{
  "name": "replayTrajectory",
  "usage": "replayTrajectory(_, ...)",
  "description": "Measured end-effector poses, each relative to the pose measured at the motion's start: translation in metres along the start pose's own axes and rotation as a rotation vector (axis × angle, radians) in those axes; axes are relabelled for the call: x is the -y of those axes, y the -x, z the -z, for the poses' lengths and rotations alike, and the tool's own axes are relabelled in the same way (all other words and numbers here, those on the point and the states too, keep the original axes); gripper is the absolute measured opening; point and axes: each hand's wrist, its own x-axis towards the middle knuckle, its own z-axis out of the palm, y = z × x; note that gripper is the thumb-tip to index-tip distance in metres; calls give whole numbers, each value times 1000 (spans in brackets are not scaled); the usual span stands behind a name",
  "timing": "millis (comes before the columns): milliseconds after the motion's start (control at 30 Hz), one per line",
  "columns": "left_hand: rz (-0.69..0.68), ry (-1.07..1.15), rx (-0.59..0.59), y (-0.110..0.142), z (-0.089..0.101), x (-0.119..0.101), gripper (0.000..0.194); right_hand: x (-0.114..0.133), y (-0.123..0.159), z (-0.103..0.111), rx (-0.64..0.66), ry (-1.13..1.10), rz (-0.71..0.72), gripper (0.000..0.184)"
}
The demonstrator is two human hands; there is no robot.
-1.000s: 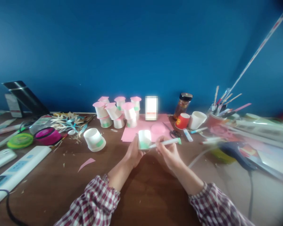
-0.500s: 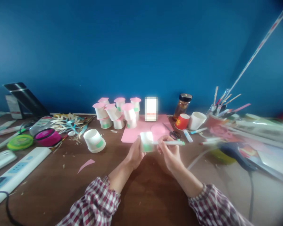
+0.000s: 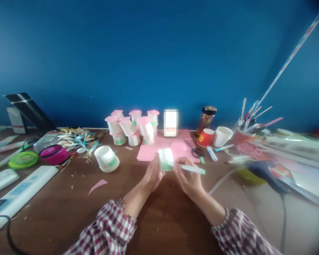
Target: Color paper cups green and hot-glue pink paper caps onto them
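My left hand [image 3: 152,174] is closed around a small white paper cup [image 3: 165,156] that has a green patch on its side. Between the fingers of my right hand [image 3: 187,177] is a white marker [image 3: 192,169] with a green end, its tip at the green patch; whether it touches cannot be told. A green marker cap [image 3: 202,160] lies on the table beyond my right hand, close to the black scissors [image 3: 197,152]. Pink paper [image 3: 154,150] lies behind the cup. Another white paper cup [image 3: 106,158] with a green patch stands upside down to the left.
Stacked white cups with pink paper tops [image 3: 127,125] stand at the back. A red cup [image 3: 205,137], a white cup [image 3: 223,136] and a dark-lidded jar [image 3: 207,118] are at back right. A power strip [image 3: 23,193] lies left, a corded blue tool [image 3: 266,175] right.
The marker in my right hand has swung lower, its tip moving onto the cup's green area. The green cap near the scissors has come into view. My left hand has barely moved.
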Motion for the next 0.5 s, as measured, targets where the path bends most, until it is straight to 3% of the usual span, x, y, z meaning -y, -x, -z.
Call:
replayTrajectory(167, 10, 15, -55, -2, 1, 1, 41, -2, -1, 0, -35, -19, -4, 6)
replayTrajectory(500, 11, 50, -39, -4, 5, 3, 50, -1, -5, 2, -121, -54, 2, 12)
